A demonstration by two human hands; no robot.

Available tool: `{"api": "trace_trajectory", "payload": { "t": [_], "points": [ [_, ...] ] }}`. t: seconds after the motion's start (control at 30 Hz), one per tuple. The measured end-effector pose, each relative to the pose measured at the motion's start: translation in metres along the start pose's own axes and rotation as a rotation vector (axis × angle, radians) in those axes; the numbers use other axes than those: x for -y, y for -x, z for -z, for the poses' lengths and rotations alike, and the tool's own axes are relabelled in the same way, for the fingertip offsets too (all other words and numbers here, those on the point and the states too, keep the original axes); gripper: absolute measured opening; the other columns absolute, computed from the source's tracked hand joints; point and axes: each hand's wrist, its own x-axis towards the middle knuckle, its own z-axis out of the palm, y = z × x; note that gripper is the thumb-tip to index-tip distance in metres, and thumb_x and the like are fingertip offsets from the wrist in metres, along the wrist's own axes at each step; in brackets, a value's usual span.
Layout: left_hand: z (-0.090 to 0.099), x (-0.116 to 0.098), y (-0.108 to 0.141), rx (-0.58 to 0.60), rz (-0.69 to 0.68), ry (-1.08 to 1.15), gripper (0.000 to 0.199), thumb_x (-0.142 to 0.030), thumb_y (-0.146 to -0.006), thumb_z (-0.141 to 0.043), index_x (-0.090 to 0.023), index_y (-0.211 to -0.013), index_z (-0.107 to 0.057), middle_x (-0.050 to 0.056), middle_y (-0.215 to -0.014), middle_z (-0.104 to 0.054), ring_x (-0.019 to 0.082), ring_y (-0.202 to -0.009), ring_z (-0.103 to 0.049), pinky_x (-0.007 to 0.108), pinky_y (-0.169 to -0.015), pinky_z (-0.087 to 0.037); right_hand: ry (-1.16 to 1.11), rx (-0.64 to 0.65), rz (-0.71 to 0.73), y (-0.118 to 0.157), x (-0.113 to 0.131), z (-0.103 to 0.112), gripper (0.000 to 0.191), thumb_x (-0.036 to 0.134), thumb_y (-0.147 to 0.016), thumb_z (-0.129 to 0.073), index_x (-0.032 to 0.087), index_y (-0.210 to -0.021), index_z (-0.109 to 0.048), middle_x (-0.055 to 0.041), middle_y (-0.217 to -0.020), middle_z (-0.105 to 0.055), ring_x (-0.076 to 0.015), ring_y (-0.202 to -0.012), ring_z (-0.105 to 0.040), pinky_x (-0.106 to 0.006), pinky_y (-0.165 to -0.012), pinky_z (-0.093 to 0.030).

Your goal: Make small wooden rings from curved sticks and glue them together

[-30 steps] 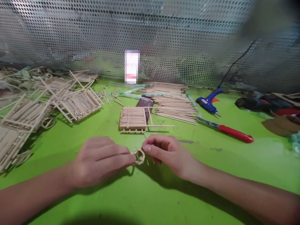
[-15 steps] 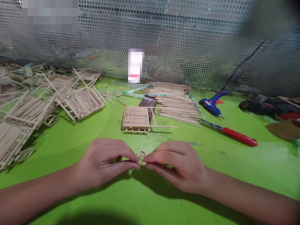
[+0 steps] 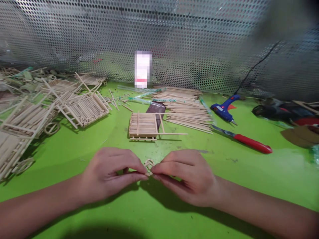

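Observation:
A small pale wooden ring (image 3: 149, 162) with pieces inside it is held between my two hands, low in the middle of the view. My left hand (image 3: 113, 176) pinches its left side between thumb and fingers. Pinching the right side is my right hand (image 3: 186, 176); the fingertips of both hands nearly touch and hide part of the ring. Just beyond them a small cart-like frame of thin sticks (image 3: 144, 124) lies on the green table (image 3: 159, 215).
Thin sticks (image 3: 185, 114) lie in a pile behind the stick frame. To the right are a blue glue gun (image 3: 224, 109) and a red-handled knife (image 3: 253, 143). More stick frames (image 3: 86, 109) crowd the left. A perforated metal panel (image 3: 189, 43) stands at the back.
The view has shifted slightly, so the table objects appear a little further left. Both hands keep their pinch on the ring, with the fingertips slightly closer together.

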Motion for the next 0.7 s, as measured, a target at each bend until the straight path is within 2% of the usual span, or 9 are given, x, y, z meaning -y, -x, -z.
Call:
{"api": "trace_trajectory", "payload": {
  "t": [0.47,0.57,0.63,0.7],
  "points": [
    [0.0045,0.0004,0.0021,0.069,-0.09,-0.155,0.006,-0.02,-0.1,-0.064,-0.018,-0.1,-0.07,0.001,-0.088,-0.079,0.011,-0.072,-0.072,0.02,-0.067,-0.054,0.037,0.006,0.023,-0.0006,0.0021,-0.0002,0.006,0.015,-0.096,-0.068,0.014,-0.101,-0.069,-0.0041,-0.079,-0.073,-0.0115,-0.062,-0.062,-0.024,-0.056,-0.045],
    [0.0065,-0.0008,0.0021,0.062,-0.123,-0.181,0.007,-0.02,-0.101,-0.063,-0.018,-0.102,-0.07,0.002,-0.089,-0.079,0.011,-0.072,-0.072,0.021,-0.067,-0.054,-0.004,-0.003,0.018,0.0014,0.0009,-0.0009,0.011,0.018,-0.095,-0.069,0.015,-0.106,-0.068,-0.0024,-0.079,-0.072,-0.0107,-0.062,-0.061,-0.023,-0.056,-0.045],
    [0.0076,-0.0015,0.0025,0.05,-0.142,-0.217,0.008,-0.02,-0.101,-0.062,-0.018,-0.103,-0.069,0.002,-0.09,-0.079,0.011,-0.07,-0.071,0.022,-0.064,-0.053,-0.103,-0.02,-0.055,0.0026,0.0,-0.0009,0.013,0.02,-0.096,-0.067,0.016,-0.108,-0.067,-0.0001,-0.077,-0.069,-0.0096,-0.06,-0.058,-0.021,-0.053,-0.044],
    [0.0077,-0.0015,0.003,0.037,-0.166,-0.258,0.008,-0.021,-0.101,-0.062,-0.018,-0.103,-0.07,0.001,-0.089,-0.079,0.01,-0.066,-0.069,0.022,-0.06,-0.051,-0.223,-0.006,-0.255,0.002,-0.0002,-0.0002,0.011,0.024,-0.1,-0.061,0.017,-0.103,-0.069,0.001,-0.073,-0.067,-0.0094,-0.058,-0.056,-0.021,-0.051,-0.042]
  ]
}}
